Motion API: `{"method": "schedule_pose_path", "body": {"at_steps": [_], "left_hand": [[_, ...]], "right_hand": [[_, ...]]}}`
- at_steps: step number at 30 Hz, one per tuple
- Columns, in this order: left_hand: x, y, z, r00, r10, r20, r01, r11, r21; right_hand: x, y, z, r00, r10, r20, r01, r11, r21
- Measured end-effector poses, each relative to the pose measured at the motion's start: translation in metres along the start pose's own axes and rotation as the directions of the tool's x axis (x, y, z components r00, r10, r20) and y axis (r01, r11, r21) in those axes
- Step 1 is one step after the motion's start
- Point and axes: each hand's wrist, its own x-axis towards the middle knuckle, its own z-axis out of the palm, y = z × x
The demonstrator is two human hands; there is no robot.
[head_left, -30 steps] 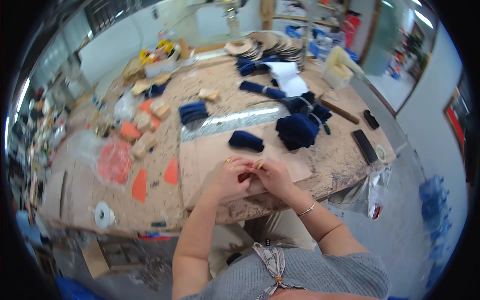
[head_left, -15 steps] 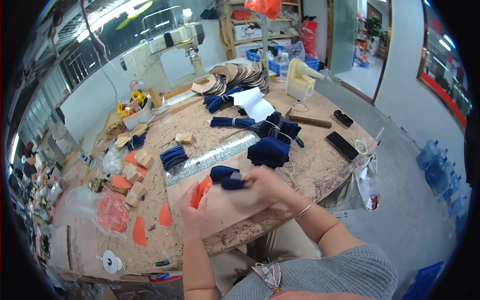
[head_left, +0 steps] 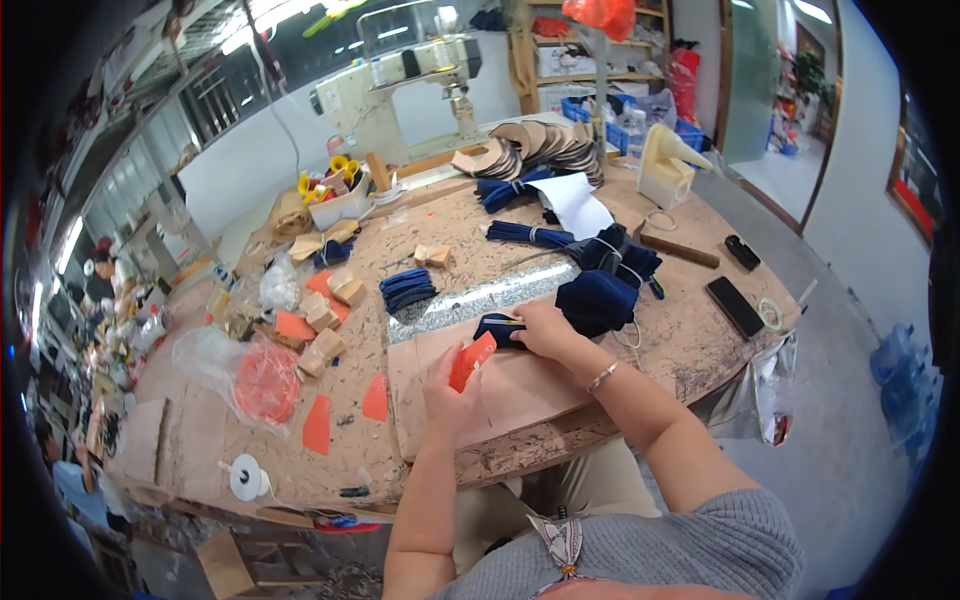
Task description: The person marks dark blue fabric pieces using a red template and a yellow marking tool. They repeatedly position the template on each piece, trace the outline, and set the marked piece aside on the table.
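1. Board (head_left: 530, 390): smooth, matt, tan.
2. Slab (head_left: 460, 300), at board's far edge: speckled, stone-like, glossy.
3. Orange piece (head_left: 471, 364), above board: smooth, plastic-looking.
4. Navy piece (head_left: 486, 328), on board: soft, matt cloth.
5. Bag (head_left: 212, 352), left of board: clear plastic, glossy, crinkled.
6. Phone (head_left: 735, 306), right of board: glossy black face.
7. Surface (head_left: 690, 350), around board: matt, rough, scuffed.

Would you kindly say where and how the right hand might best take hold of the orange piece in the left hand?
Probably by its free upper end, pinched across its faces from the right: the orange piece looks thin and flat, the left hand holds its lower part, and the upper end slants up rightward, toward the right hand.
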Motion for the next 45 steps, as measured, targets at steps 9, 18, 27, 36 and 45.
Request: {"method": "schedule_pose_path", "body": {"at_steps": [9, 18, 27, 36, 45], "left_hand": [[0.001, 0.005, -0.005, 0.954, 0.147, -0.261, -0.139, 0.989, 0.049], [-0.014, 0.022, 0.009, 0.916, 0.342, 0.210, -0.354, 0.935, 0.023], [-0.006, 0.026, 0.020, 0.807, 0.381, 0.450, -0.464, 0.881, 0.086], [-0.005, 0.019, 0.025, 0.803, 0.385, 0.455, -0.449, 0.893, 0.037], [0.001, 0.020, 0.024, 0.780, 0.393, 0.487, -0.459, 0.888, 0.017]], "right_hand": [[-0.041, -0.014, -0.024, 0.994, -0.105, -0.041, 0.112, 0.949, 0.294], [-0.107, 0.037, -0.025, 0.845, -0.084, -0.528, 0.152, 0.985, 0.087], [-0.123, 0.028, -0.029, 0.717, -0.305, -0.626, 0.311, 0.945, -0.104], [-0.128, 0.016, -0.003, 0.942, 0.206, -0.263, 0.101, 0.576, 0.811], [-0.117, -0.003, -0.006, 0.962, -0.114, -0.249, 0.214, 0.880, 0.425]]}}
